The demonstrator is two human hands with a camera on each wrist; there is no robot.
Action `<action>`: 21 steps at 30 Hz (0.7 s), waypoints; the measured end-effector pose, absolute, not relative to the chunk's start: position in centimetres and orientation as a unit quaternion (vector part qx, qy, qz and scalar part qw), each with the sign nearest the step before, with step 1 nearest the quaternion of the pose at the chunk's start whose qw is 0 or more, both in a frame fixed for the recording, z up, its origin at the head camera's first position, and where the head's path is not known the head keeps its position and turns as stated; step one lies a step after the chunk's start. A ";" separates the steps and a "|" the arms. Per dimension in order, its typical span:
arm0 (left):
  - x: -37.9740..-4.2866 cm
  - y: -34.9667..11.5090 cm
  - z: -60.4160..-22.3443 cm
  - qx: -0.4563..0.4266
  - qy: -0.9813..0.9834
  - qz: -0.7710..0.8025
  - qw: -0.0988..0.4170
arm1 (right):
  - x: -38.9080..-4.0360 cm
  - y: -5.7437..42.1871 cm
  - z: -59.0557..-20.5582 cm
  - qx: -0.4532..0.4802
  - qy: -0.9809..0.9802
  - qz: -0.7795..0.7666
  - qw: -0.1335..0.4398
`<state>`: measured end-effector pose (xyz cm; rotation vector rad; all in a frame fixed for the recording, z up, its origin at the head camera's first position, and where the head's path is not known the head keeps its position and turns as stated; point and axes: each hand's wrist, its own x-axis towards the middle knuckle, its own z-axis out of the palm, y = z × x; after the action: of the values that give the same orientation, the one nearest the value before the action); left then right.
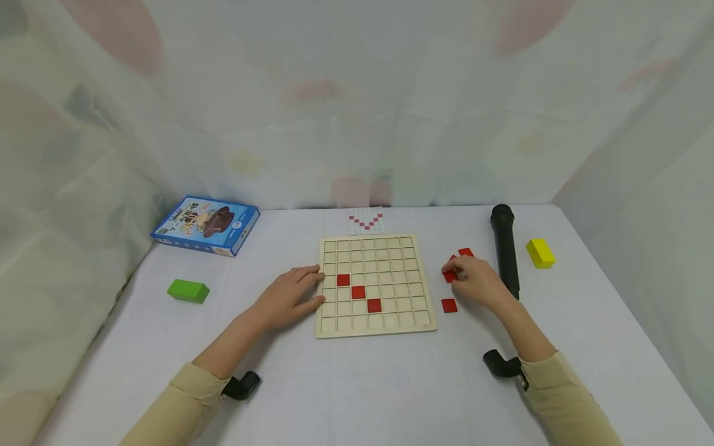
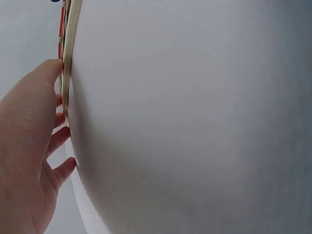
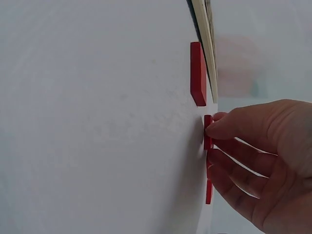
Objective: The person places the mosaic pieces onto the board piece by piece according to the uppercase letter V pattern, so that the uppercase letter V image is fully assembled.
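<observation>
A pale wooden grid board (image 1: pixel 399 262) lies mid-table, with red square tiles (image 1: pixel 358 292) in three of its cells, stepping down to the right. My left hand (image 1: pixel 286 298) rests at the board's left edge, its fingers and thumb spread and touching the rim. Right of the board, my right hand (image 1: pixel 478 282) pinches a red tile (image 3: pixel 207 141) between thumb and fingertips, down at the table surface. Another red tile (image 1: pixel 449 305) lies nearer the front, and one more (image 1: pixel 466 252) lies behind the fingers. The hand partly covers the tiles there.
Behind the board lies a pattern card (image 1: pixel 365 222) with red squares in a V. A blue box (image 1: pixel 206 224) and a green block (image 1: pixel 188 291) are at left. At right are a black microphone-like stick (image 1: pixel 505 248) and a yellow block (image 1: pixel 540 253).
</observation>
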<state>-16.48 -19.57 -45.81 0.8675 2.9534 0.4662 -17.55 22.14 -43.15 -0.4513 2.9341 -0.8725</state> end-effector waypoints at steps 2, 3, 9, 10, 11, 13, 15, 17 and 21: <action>-16.5 -19.6 -45.8 0.278 0.949 0.150 0.015 | -17.6 22.0 -43.3 -0.153 0.946 -0.285 0.020; -16.4 -19.6 -45.8 0.278 0.949 0.150 0.016 | -17.6 21.9 -43.3 -0.154 0.945 -0.287 0.017; -16.4 -19.6 -45.8 0.281 0.948 0.151 0.015 | -17.8 21.6 -43.4 -0.153 0.945 -0.287 0.017; -16.4 -19.6 -45.7 0.282 0.947 0.152 0.014 | -17.8 21.6 -43.4 -0.151 0.946 -0.286 0.018; -16.4 -19.6 -45.7 0.284 0.947 0.152 0.012 | -17.8 21.6 -43.4 -0.149 0.946 -0.286 0.020; -16.3 -19.5 -45.6 0.284 0.947 0.151 0.010 | -17.8 21.6 -43.4 -0.147 0.947 -0.284 0.022; -16.3 -19.5 -45.5 0.285 0.946 0.151 0.007 | -17.8 21.6 -43.4 -0.144 0.948 -0.284 0.022; -16.3 -19.5 -45.5 0.287 0.946 0.153 0.006 | -17.9 21.6 -43.5 -0.143 0.947 -0.288 0.020; -16.3 -19.5 -45.5 0.286 0.946 0.154 0.007 | -18.2 21.1 -43.4 -0.142 0.942 -0.304 0.013</action>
<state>-16.29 -19.54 -45.53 0.8955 2.9575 0.4818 -18.18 21.15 -43.36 -0.4420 2.9357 -0.9464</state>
